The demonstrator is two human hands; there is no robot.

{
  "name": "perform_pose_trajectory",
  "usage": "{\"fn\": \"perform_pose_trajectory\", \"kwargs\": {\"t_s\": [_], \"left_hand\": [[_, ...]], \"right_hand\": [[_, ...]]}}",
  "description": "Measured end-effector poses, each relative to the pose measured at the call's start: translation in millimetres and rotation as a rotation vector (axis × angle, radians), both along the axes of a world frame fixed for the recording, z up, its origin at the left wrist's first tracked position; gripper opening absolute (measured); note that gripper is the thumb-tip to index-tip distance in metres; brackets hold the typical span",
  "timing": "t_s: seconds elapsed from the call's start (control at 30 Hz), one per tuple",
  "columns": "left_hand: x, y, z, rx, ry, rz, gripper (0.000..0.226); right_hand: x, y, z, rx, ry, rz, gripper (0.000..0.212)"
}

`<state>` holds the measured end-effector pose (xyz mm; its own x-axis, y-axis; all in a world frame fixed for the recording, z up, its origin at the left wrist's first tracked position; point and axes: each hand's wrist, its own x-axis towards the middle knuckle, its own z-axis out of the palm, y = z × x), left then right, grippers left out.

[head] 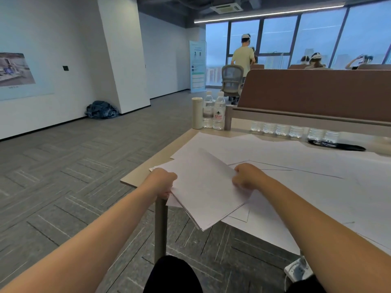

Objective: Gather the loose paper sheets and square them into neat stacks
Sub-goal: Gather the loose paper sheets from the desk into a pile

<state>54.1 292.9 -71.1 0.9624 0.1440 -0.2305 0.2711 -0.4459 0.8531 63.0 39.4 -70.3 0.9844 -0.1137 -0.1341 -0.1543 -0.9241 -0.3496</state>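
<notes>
A bundle of white paper sheets (206, 190) is held tilted over the near left corner of the desk (139, 173), its lower corner hanging past the desk edge. My left hand (164, 182) grips the bundle's left edge. At the bundle's right edge my right hand (246, 176) pinches it with curled fingers. Several more loose white sheets (306, 166) lie spread and overlapping across the desk to the right and behind the bundle.
Two water bottles (219, 112) and a pale cylinder (197, 113) stand at the desk's far left corner. A row of bottles (294, 131) lines the brown partition (317, 89). A black cable (338, 146) lies beyond the sheets. People stand by the windows.
</notes>
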Motion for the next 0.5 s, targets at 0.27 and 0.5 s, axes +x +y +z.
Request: {"fn": "perform_pose_trajectory", "kwargs": {"t_s": [0.27, 0.5], "left_hand": [[0.0, -0.8, 5.6, -0.158, -0.008, 0.060, 0.008], [-3.5, -7.7, 9.2, -0.391, 0.003, 0.164, 0.019]], "right_hand": [[1.4, -4.5, -4.6, -0.038, -0.004, -0.006, 0.021], [1.4, -6.6, -9.9, -0.011, -0.052, 0.010, 0.020]]}}
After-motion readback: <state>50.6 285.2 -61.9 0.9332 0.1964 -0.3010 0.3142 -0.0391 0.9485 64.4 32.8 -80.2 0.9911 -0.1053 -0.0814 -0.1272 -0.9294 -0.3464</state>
